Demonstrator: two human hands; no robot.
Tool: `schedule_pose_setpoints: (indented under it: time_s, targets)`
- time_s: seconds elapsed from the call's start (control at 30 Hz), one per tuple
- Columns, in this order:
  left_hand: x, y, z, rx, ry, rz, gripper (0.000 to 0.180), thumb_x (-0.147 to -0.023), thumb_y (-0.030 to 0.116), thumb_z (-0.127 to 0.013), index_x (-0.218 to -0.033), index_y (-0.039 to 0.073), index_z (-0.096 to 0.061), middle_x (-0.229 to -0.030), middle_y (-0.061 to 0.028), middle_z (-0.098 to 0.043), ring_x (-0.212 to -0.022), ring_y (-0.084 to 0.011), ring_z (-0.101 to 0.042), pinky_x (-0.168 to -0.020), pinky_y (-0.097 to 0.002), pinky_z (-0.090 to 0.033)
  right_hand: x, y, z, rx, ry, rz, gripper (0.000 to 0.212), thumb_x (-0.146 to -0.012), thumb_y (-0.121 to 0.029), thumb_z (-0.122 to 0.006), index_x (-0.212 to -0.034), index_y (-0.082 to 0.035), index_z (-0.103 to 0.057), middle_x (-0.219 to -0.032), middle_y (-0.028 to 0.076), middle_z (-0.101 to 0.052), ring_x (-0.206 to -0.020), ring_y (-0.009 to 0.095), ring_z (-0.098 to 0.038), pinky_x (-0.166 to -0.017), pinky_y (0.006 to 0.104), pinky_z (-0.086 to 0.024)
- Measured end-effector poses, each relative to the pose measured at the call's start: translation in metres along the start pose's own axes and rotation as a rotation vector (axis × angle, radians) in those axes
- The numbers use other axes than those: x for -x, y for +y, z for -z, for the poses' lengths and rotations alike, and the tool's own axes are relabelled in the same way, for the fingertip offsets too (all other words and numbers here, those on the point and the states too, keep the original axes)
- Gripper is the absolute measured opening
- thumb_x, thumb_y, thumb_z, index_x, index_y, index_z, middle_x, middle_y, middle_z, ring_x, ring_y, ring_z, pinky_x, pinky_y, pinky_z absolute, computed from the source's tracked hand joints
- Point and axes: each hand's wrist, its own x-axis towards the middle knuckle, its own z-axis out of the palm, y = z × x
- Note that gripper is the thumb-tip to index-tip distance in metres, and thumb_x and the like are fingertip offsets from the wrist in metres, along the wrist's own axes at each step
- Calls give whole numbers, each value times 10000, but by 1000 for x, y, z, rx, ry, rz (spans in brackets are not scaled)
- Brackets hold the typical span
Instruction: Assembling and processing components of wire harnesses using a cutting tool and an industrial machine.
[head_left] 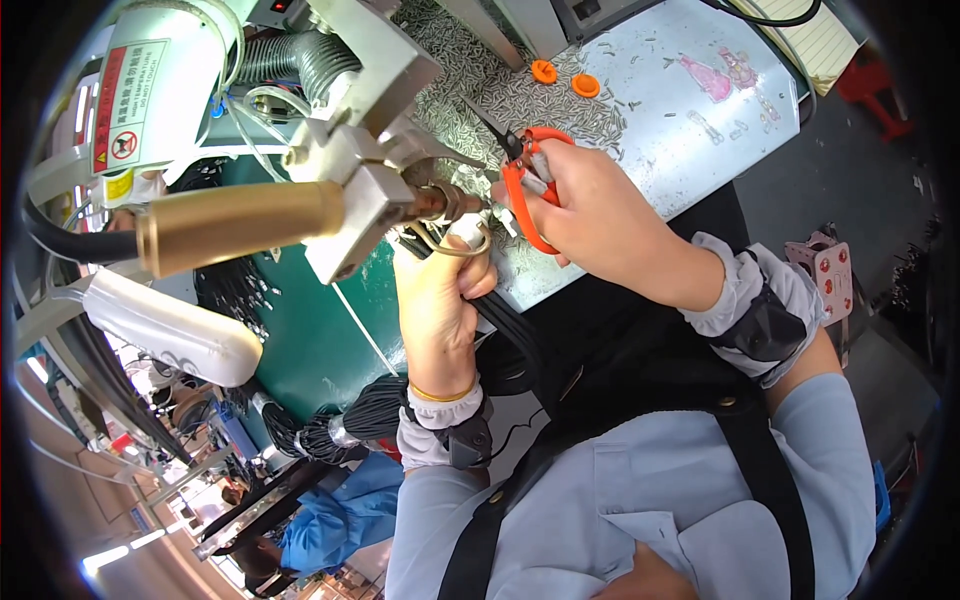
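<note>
My left hand (440, 305) is closed around a bundle of black cables (515, 335), just under the tip of a soldering machine (430, 203). White cable ends (466, 232) show by its thumb and forefinger. Hooked in my right hand (600, 205) is a pair of scissors with orange handles (522, 200), its dark blades pointing up and away to the left. The thumb and forefinger of that hand come together beside the machine's tip, near small white pieces (505, 218). Whether they pinch one of these, I cannot make out.
Many small grey tube-like pieces (470, 60) cover the metal tray (660, 130), with two orange rolled rings (585, 86) among them. The brass-coloured cylinder (240, 225) juts out left. More black cables (350, 415) lie on the green mat (310, 320). A person in blue (335, 525) is at lower left.
</note>
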Motion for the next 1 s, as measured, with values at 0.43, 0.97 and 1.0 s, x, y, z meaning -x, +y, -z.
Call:
schedule_pose_setpoints:
  time_s: [0.43,0.97,1.0]
  targets:
    - [50,-15,-19,-205,115,-101,189,-817,39,-526,-973,-65,-541,-723,-89,-574,-609,-171,-554,-594,-284,-476,36,-8,-1,157,138,263,154,-825,-121,-572,-826,7,-487,-583,21,-504,-502,69,-509,-436,206,-387]
    - [67,-21,-10,74,-140,132,206,-782,-13,-508,-982,-54,-491,-804,-137,-566,-718,-196,-569,-637,-325,-500,50,-17,7,-363,-189,-173,123,-832,-107,-554,-875,9,-545,-632,19,-546,-528,74,-543,-428,204,-395]
    - [67,-19,-10,220,-134,192,219,-775,-20,-503,-990,-54,-478,-804,-141,-564,-716,-199,-568,-631,-330,-499,49,-10,4,-251,-119,-51,126,-821,-110,-568,-886,-3,-557,-627,14,-546,-517,74,-539,-418,204,-384]
